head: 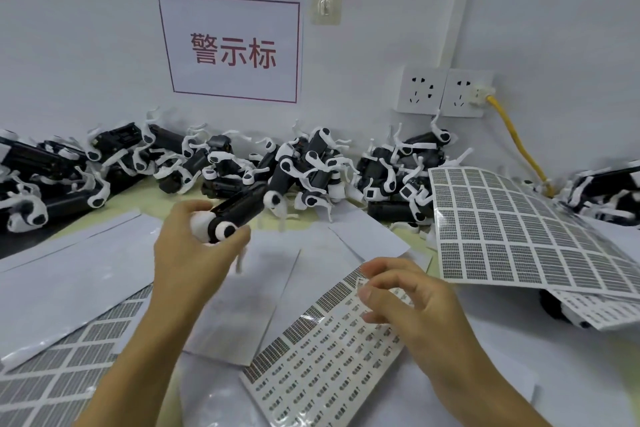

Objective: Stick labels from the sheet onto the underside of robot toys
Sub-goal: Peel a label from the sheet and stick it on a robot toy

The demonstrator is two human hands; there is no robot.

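While left hand (188, 246) gripped a toy (239, 210) aloft, right hand (408, 298) – fingers curled – pinched at the sheet (322, 350), label unclear.

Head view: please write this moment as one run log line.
left hand: holds robot toy | right hand: fingers at label sheet | label stuck: not visible

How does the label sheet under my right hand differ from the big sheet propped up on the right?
The label sheet under the right hand lies flat on the table; the big sheet is propped, curling over toys. The near sheet is narrower, many cells mostly white with small marks; the big one shows dense grey blocks throughout. Both are gridded white sheets.
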